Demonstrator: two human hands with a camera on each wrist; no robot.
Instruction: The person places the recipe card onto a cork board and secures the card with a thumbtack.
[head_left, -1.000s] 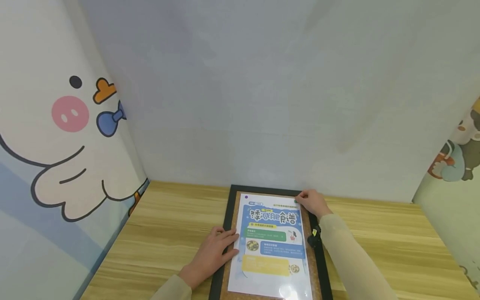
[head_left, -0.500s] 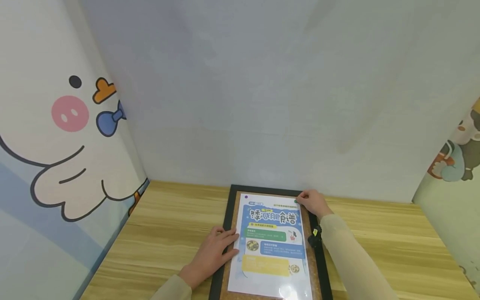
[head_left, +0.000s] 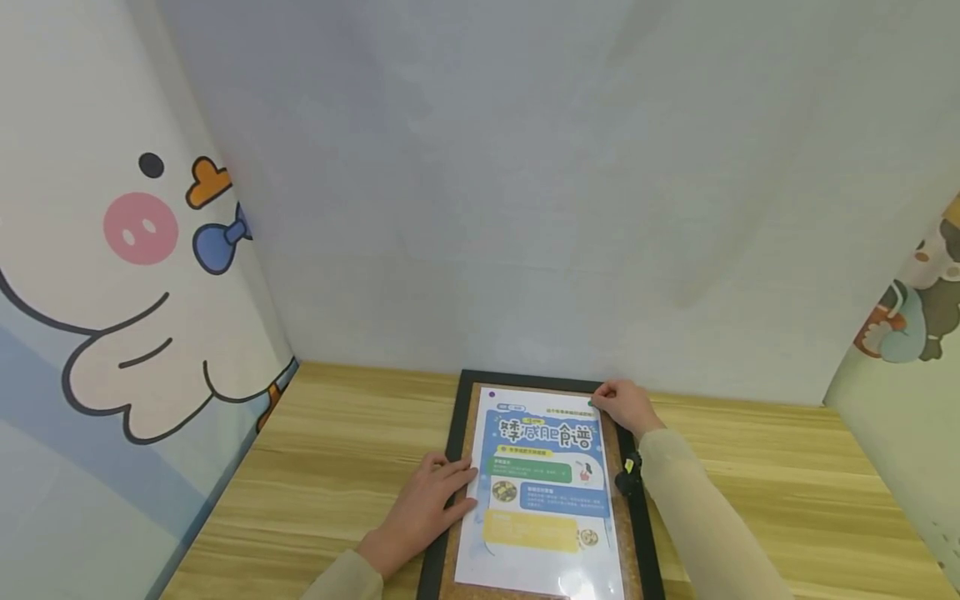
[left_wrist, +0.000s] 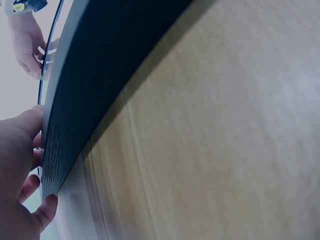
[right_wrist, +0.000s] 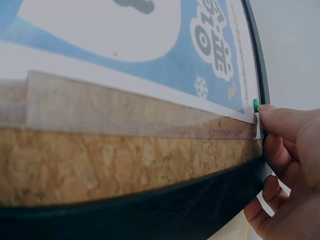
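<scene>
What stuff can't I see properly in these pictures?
Tiny words on the poster: too small to read in the head view.
Bottom of the black frame: cut off by the head view's lower edge.
Part of the green pin: covered by the right hand in the head view.
What the black thing below the right hand is: too small and dark in the head view.

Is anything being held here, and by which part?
The right hand has a fingertip against the green pin, at its head; whether it pinches it cannot be told. The left hand rests across the frame.
</scene>
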